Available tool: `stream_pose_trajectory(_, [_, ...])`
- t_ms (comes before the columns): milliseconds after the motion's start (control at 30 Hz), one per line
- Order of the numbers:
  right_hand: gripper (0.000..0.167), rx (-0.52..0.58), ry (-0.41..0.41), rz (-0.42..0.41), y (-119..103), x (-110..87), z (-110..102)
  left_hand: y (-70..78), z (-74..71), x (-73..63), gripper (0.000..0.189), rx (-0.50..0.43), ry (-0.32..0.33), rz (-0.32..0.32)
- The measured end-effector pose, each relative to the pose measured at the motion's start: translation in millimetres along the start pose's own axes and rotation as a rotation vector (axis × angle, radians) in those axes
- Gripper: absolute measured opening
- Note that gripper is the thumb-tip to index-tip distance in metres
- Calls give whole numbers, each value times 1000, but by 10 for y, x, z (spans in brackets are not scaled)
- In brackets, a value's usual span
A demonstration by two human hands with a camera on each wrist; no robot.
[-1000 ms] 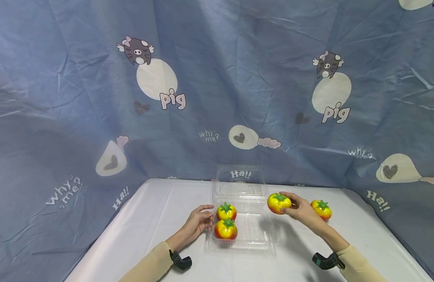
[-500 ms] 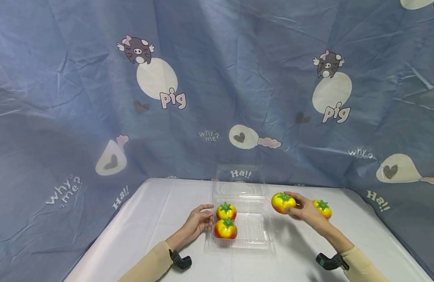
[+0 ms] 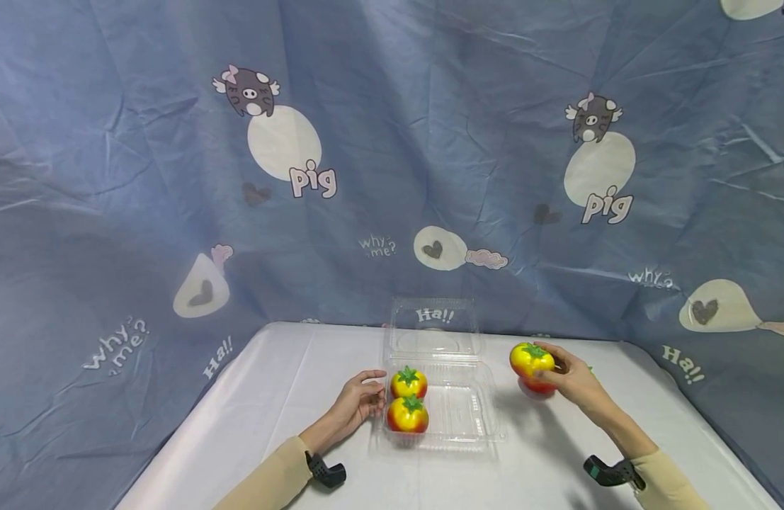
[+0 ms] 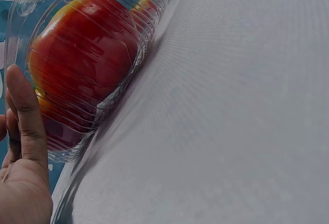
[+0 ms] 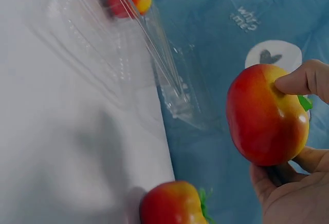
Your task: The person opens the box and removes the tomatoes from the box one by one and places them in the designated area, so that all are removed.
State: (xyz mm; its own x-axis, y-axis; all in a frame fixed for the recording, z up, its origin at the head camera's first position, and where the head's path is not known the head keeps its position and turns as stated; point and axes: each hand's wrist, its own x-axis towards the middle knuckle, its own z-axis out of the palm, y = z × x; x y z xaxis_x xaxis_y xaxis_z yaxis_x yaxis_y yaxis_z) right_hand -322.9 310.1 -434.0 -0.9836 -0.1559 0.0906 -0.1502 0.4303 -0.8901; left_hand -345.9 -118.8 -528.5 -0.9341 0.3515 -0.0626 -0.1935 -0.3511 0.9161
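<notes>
My right hand [image 3: 579,382] grips a yellow-and-red toy tomato [image 3: 530,358] with green leaves, holding it up to the right of a clear plastic clamshell box [image 3: 458,414]. In the right wrist view, thumb and fingers pinch this tomato [image 5: 267,116] from either side. Below it another tomato [image 3: 537,385] sits on the table, partly covered. Two more tomatoes stand one behind the other in the box's left half, a front one [image 3: 407,414] and a rear one [image 3: 408,383]. Beside the box's left wall rests my left hand [image 3: 356,402], fingers loosely extended at the plastic [image 4: 25,111].
The box's hinged lid [image 3: 433,329] stands raised at the back, near a blue printed curtain [image 3: 366,177]. A white cloth [image 3: 328,361] covers the table. A green leaf tip [image 3: 591,369] shows behind my right hand, its tomato hidden there.
My right hand has moved to the right, away from the box, with the tomato in its grip. It now hides the tomato at the far right. The left hand stays put.
</notes>
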Motion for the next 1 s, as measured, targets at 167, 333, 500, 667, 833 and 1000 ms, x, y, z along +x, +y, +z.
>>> stream_pose_trajectory(167, [67, 50, 14, 22, 43, -34, -94, 8, 2, -7, 43, 6, 0, 5])
stream_pose_trajectory(333, [68, -15, 45, -12, 95, -69, -201, 9, 5, -10, 43, 8, 3, 6])
stream_pose_trajectory(500, [66, -80, 88, -28, 145, -94, -313, 1, 4, -8, 44, 15, 6, 0])
stream_pose_trajectory(667, [68, -120, 133, 10, 187, -102, -379, -1, 3, -8, 43, 5, 11, -2])
stream_pose_trajectory(833, [69, -142, 141, 42, 222, -107, -438, 4, 6, -9, 43, -4, 6, 0])
stream_pose_trajectory(1000, [74, -163, 164, 62, 252, -127, -510, -1, 5, -11, 42, -1, 7, 0])
